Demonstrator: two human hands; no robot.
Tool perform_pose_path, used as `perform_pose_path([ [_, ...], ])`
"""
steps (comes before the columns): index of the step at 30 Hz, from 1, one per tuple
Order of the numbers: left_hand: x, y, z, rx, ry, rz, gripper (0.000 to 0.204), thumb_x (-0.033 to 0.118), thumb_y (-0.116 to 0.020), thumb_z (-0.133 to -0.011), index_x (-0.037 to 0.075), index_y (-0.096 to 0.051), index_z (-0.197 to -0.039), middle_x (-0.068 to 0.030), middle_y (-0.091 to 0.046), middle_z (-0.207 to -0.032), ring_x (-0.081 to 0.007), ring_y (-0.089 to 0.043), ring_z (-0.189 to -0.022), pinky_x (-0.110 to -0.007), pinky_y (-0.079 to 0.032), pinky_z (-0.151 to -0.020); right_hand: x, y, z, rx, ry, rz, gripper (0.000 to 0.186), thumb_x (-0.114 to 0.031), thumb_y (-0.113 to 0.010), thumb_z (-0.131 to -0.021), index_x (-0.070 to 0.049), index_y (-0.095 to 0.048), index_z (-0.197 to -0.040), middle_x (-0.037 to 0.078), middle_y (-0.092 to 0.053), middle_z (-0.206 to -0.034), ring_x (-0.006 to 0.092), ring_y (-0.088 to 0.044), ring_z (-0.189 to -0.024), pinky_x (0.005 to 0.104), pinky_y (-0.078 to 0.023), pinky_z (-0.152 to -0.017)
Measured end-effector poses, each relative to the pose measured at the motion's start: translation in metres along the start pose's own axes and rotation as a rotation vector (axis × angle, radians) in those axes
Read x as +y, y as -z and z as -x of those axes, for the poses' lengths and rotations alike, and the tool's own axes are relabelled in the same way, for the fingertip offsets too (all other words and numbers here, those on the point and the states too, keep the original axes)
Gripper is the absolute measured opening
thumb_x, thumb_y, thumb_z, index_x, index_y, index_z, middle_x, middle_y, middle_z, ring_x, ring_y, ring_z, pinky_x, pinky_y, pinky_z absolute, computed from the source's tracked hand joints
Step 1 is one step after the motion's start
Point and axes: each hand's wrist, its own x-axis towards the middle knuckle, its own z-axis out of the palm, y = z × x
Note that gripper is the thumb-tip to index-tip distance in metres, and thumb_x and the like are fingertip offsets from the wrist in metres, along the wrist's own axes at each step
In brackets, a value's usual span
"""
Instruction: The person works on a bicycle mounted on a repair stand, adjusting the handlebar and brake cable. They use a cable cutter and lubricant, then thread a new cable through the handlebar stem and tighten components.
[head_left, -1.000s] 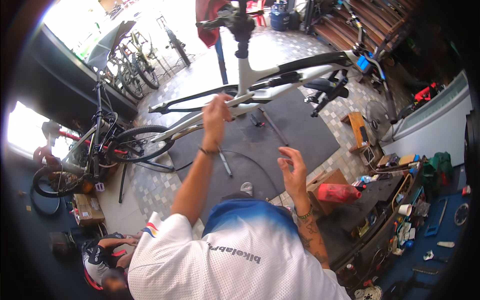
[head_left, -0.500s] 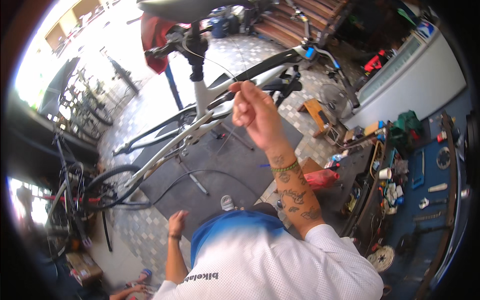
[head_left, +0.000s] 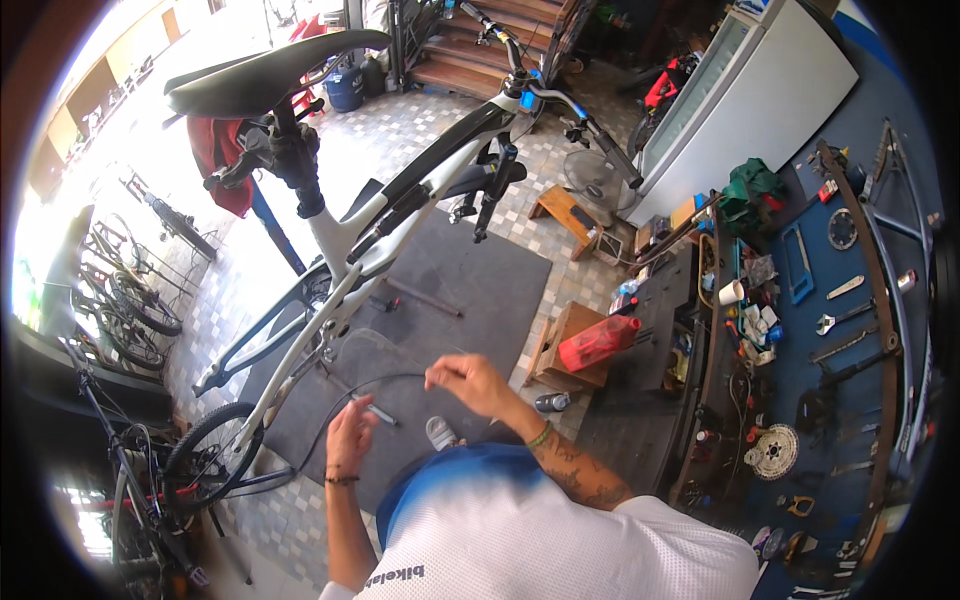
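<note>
My right hand [head_left: 472,386] is closed in a pinch low in front of me, at the end of a thin dark cable [head_left: 390,378]. The cable curves left across the dark mat and passes by my left hand [head_left: 350,437]. That hand is raised beside it, fingers partly curled and apart, with nothing visible in them. Ahead stands a white and black bicycle frame [head_left: 345,235], held up on a stand, with a black saddle [head_left: 270,75] and handlebar [head_left: 570,105]. A fainter thin wire arcs over the mat between bike and hands.
A workbench with a blue tool board [head_left: 800,370] runs along the right, holding wrenches and a sprocket cassette [head_left: 773,452]. A red container [head_left: 598,342] sits on a wooden box [head_left: 565,345]. More bicycles [head_left: 120,290] stand at left; a wooden bench [head_left: 565,220] and fan are farther off.
My right hand has come down from beside the bike frame to near my waist. My left hand has risen slightly. The view has shifted, showing the whole saddle.
</note>
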Motion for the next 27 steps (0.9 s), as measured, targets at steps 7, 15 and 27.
perform_pose_path([
  [7,0.045,-0.103,-0.020,-0.247,-0.250,-0.116,0.048,0.033,-0.045,-0.113,-0.003,-0.056,-0.142,-0.0120,-0.071,-0.088,-0.0065,-0.041,-0.050,-0.020,-0.029,-0.045,-0.006,-0.009,0.037,0.042,-0.181,0.101,0.030,-0.030,-0.062,-0.106,-0.004,-0.075,-0.099,0.003,-0.062,-0.068,0.0113,-0.058,-0.063,0.0304,-0.046,-0.060],
  [15,0.041,-0.077,-0.024,-0.161,-0.128,-0.007,0.053,0.048,-0.044,-0.113,0.001,-0.064,-0.127,-0.0096,-0.071,-0.087,-0.0068,-0.046,-0.055,-0.021,-0.030,-0.045,0.020,0.046,0.060,0.204,-0.363,0.281,0.030,-0.031,-0.062,-0.106,-0.004,-0.076,-0.104,0.005,-0.068,-0.071,0.0137,-0.065,-0.065,0.0316,-0.052,-0.063],
  [27,0.021,-0.128,-0.033,-0.059,-0.089,0.043,0.041,0.040,-0.049,-0.113,0.004,-0.069,-0.114,-0.0036,-0.070,-0.086,-0.0082,-0.057,-0.070,-0.021,-0.035,-0.049,0.024,-0.006,0.080,-0.296,-0.411,0.109,0.030,-0.028,-0.057,-0.107,-0.005,-0.075,-0.114,0.007,-0.077,-0.087,0.0178,-0.072,-0.075,0.0322,-0.057,-0.071],
])
